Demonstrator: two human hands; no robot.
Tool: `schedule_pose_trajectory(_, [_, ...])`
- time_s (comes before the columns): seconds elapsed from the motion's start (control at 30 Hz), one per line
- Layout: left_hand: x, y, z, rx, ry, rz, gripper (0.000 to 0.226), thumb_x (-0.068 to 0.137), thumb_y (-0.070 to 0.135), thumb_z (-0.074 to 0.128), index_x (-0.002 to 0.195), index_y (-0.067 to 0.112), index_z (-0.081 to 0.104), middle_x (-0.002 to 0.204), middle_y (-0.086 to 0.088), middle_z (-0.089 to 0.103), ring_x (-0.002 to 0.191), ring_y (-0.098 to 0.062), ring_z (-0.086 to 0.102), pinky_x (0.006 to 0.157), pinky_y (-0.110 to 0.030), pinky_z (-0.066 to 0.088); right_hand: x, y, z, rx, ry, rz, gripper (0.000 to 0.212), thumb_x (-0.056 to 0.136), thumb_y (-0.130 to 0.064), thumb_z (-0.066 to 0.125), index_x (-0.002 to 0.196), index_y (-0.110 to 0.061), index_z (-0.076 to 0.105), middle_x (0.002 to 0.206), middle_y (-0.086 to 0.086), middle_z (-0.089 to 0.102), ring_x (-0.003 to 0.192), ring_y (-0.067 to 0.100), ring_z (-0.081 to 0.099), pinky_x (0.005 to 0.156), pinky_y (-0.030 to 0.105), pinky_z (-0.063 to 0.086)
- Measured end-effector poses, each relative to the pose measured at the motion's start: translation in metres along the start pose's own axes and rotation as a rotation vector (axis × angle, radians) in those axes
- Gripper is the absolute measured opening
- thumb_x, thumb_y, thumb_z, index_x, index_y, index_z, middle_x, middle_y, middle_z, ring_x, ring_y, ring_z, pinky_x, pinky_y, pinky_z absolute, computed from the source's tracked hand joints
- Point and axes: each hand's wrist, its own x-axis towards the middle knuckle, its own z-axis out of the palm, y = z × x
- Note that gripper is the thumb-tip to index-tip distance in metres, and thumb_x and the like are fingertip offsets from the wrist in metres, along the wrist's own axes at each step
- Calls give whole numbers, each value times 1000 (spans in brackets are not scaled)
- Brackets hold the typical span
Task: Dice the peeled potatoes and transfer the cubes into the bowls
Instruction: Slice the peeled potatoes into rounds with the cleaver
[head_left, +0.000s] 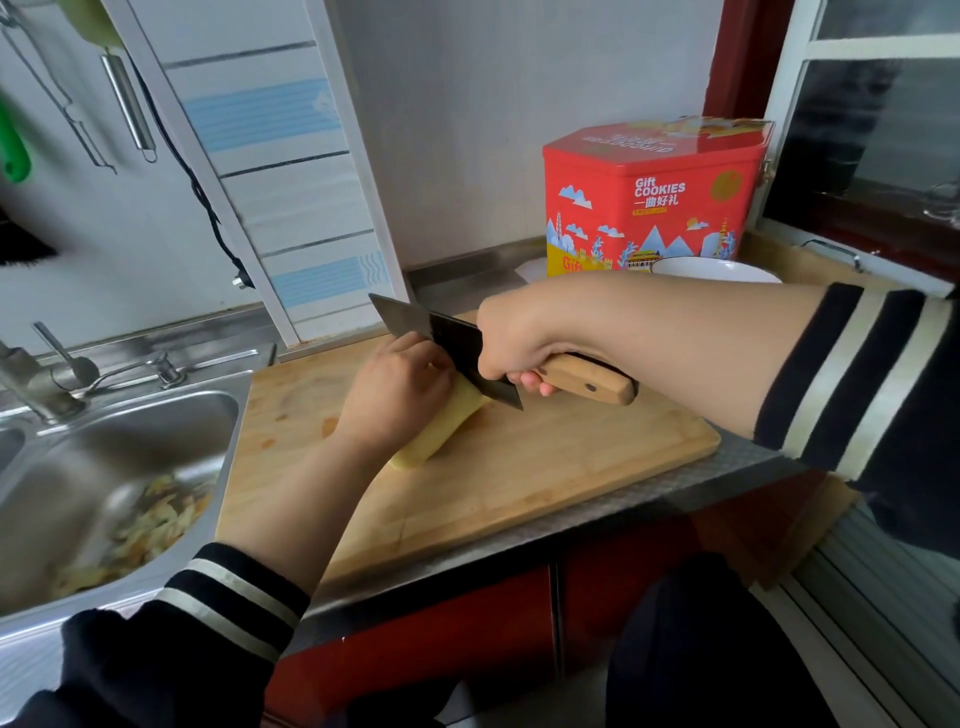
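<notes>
The left hand (397, 387) lies palm down over the middle of the cutting board (519, 467), fingers curled and pressing on a potato (441, 426), its forearm running back toward the board's near-left corner. The right hand (511, 340) comes in from the right edge, forearm level above the board, fingers wrapped around the wooden handle of a cleaver (447, 332) just beside the left knuckles.
</notes>
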Motion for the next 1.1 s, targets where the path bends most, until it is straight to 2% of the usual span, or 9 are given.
schedule_pose_trajectory(0.1, [1, -1, 2, 5, 8, 13, 6, 84, 10, 68, 88, 10, 72, 89, -5, 64, 83, -28, 57, 69, -32, 44, 5, 5, 7, -24, 2, -17, 26, 95, -3, 39, 99, 8, 63, 79, 22, 59, 67, 28, 54, 65, 35, 51])
schedule_pose_trajectory(0.27, [1, -3, 3, -1, 33, 36, 5, 82, 7, 68, 83, 12, 69, 89, -1, 65, 82, -26, 57, 69, -27, 39, 15, 27, 34, 31, 11, 29, 15, 93, -5, 44, 92, 5, 54, 60, 17, 54, 41, 22, 46, 39, 22, 44])
schedule_pose_trajectory(0.4, [1, -2, 2, 5, 41, 46, 5, 82, 7, 69, 82, 12, 68, 86, 2, 62, 80, -24, 55, 67, -27, 39, 20, 36, 37, 119, 42, 24, 16, 92, -6, 47, 102, 5, 54, 65, 16, 53, 52, 25, 48, 46, 26, 46])
schedule_pose_trajectory(0.5, [0, -1, 1, 9, 40, 19, 5, 83, 8, 69, 84, 13, 67, 85, 4, 59, 81, -23, 54, 66, -27, 37, 23, 42, 35, 160, 65, 14, 12, 89, -6, 51, 96, 4, 54, 66, 17, 53, 60, 29, 51, 51, 30, 48])
schedule_pose_trajectory(0.7, [-1, 3, -3, -58, 33, -95, 3, 89, 18, 65, 91, 17, 62, 88, 8, 58, 83, -17, 55, 69, -29, 43, 20, 68, 27, 67, 201, -70, 10, 90, -14, 51, 93, -6, 55, 73, 13, 59, 52, 24, 55, 44, 23, 45])
schedule_pose_trajectory(0.8, [-3, 8, -9, -175, 243, -199, 6, 96, 21, 58, 93, 16, 54, 90, 4, 55, 83, -14, 52, 72, -32, 46, 6, 84, 15, -175, 363, -151, 14, 92, -21, 51, 81, -12, 52, 77, 7, 59, 60, 25, 58, 47, 21, 35])
schedule_pose_trajectory(0.93, [12, 18, -26, -198, 586, -159, 13, 96, 17, 52, 100, 6, 55, 98, 1, 49, 91, -14, 47, 80, -26, 40, -5, 109, 9, -448, 576, -204, 12, 95, -23, 44, 101, -20, 53, 87, 3, 59, 84, 32, 56, 57, 29, 34])
schedule_pose_trajectory(1.0, [34, 26, -37, -179, 527, -124, 13, 96, 18, 56, 103, 8, 58, 102, 4, 50, 95, -10, 47, 83, -24, 40, -3, 120, 14, -569, 660, -221, 27, 96, -19, 42, 120, -24, 51, 100, 4, 65, 89, 33, 62, 55, 29, 32])
schedule_pose_trajectory(1.1, [64, 38, -43, -68, 133, -26, 13, 93, 26, 63, 104, 19, 66, 103, 8, 55, 97, -9, 47, 84, -27, 42, -1, 136, 22, -702, 746, -261, 48, 96, -12, 42, 142, -26, 39, 100, 2, 64, 86, 31, 63, 46, 29, 21])
